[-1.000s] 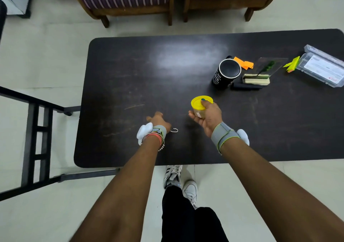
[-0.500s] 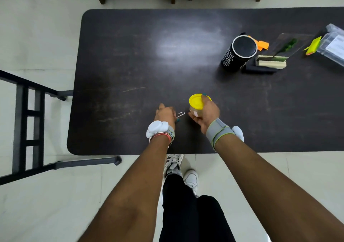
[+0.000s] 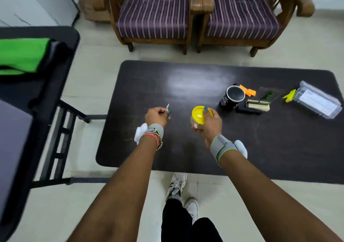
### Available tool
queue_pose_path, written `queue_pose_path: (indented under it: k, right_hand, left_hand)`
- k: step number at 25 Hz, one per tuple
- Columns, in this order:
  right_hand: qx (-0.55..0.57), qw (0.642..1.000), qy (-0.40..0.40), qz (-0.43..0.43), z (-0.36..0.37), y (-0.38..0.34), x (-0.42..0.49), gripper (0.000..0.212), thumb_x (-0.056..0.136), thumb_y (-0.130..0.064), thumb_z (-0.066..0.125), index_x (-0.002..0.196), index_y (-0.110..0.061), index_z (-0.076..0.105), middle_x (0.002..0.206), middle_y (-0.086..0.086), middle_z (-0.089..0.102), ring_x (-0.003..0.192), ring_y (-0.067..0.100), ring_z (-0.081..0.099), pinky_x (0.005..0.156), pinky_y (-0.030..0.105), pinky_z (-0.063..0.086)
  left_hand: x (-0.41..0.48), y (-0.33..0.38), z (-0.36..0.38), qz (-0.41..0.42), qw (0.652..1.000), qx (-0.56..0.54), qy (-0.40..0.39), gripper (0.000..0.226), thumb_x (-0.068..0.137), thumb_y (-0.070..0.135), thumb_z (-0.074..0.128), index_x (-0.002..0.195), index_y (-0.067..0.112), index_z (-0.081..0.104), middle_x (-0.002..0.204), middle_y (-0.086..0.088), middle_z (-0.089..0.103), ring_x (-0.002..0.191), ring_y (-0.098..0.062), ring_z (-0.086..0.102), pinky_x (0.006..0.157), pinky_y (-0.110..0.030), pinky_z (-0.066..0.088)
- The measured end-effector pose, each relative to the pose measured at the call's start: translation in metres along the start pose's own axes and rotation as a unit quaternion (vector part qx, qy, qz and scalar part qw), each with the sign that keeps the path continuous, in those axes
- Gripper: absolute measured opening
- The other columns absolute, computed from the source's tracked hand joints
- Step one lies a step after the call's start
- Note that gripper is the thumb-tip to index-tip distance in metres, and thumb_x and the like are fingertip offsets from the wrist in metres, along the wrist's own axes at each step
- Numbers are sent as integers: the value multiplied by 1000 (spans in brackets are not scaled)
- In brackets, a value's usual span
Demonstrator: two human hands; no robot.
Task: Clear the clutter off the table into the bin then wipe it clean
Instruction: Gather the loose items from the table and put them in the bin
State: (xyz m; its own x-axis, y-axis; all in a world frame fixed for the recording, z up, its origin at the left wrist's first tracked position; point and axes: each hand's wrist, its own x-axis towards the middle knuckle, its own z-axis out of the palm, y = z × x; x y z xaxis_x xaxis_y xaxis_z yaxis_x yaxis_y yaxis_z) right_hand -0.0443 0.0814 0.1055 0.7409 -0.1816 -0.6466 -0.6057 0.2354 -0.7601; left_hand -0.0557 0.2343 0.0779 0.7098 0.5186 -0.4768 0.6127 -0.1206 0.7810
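Observation:
My right hand [image 3: 209, 125] grips a small jar with a yellow lid [image 3: 199, 113], lifted above the dark table [image 3: 186, 96]. My left hand [image 3: 157, 115] pinches a thin metal clip [image 3: 167, 107] between its fingertips, raised over the table's left part. At the right of the table stand a black mug [image 3: 232, 98], orange paper scraps [image 3: 248, 91], a small block with a green sprig on a clear sheet [image 3: 259, 104], a yellow-green scrap [image 3: 289, 95] and a clear plastic case [image 3: 318, 101]. No bin is in view.
Two wooden chairs with striped purple cushions [image 3: 154, 14] stand beyond the table. To the left is another dark table [image 3: 46, 37] with a green cloth [image 3: 20, 55] on it and a black metal frame [image 3: 61, 135]. My legs and shoes [image 3: 176, 187] are below.
My left hand picked the metal clip off the table and lifted it. Both hands rose, the right still holding the jar. My view tilted up and turned left, bringing the chairs and left table in.

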Motion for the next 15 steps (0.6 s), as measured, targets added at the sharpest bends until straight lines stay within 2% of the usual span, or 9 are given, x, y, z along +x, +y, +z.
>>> queue_pose_path:
  k: [3, 6, 7, 8, 10, 12, 15]
  right_hand:
    - [-6, 998, -53, -42, 16, -41, -50, 26, 103, -30, 41, 119, -13, 52, 106, 13, 53, 66, 21, 56, 56, 38, 57]
    - [-5, 993, -104, -58, 29, -75, -86, 19, 103, -30, 39, 110, -15, 49, 104, 13, 50, 61, 21, 57, 68, 44, 57]
    - [-6, 990, -131, -54, 32, -85, -96, 20, 103, -28, 40, 113, -13, 48, 105, 15, 50, 63, 23, 58, 75, 47, 56]
    - [-5, 987, -153, -46, 35, -94, -105, 22, 103, -24, 42, 119, -10, 48, 108, 16, 50, 72, 27, 59, 81, 49, 55]
    - [-2, 981, -189, -47, 40, -120, -135, 24, 100, -15, 46, 123, -7, 48, 111, 16, 51, 90, 32, 56, 82, 50, 53]
    - [4, 980, -191, -62, 44, -137, -151, 20, 98, -13, 48, 118, -11, 51, 109, 15, 54, 89, 32, 55, 78, 46, 54]
    - [-10, 987, -137, -84, 42, -152, -168, 20, 97, -16, 50, 116, -16, 57, 116, 16, 58, 93, 31, 56, 74, 44, 56]
  left_hand:
    - [-31, 48, -47, 12, 998, -57, 20, 15, 89, 12, 64, 74, 16, 65, 62, -1, 64, 52, -12, 58, 57, -26, 51]
    - [-54, 84, -76, 21, 996, -86, 22, 18, 91, 13, 61, 73, 16, 63, 63, 0, 65, 53, -15, 56, 55, -26, 50]
    - [-61, 95, -85, 24, 995, -98, 24, 20, 92, 14, 61, 72, 17, 63, 64, -1, 65, 55, -17, 57, 55, -26, 50]
    - [-68, 105, -91, 28, 993, -108, 23, 21, 92, 14, 60, 71, 18, 62, 66, -3, 66, 58, -19, 58, 56, -27, 50]
    - [-93, 131, -111, 45, 989, -141, 12, 20, 93, 13, 57, 74, 17, 62, 69, -6, 66, 63, -21, 58, 57, -28, 50]
    - [-109, 151, -117, 74, 984, -161, -14, 15, 93, 13, 57, 80, 15, 64, 73, -7, 66, 62, -19, 57, 53, -26, 49]
    - [-138, 173, -115, 114, 985, -119, -56, 8, 92, 14, 60, 90, 14, 68, 76, -6, 66, 54, -9, 59, 44, -20, 49]
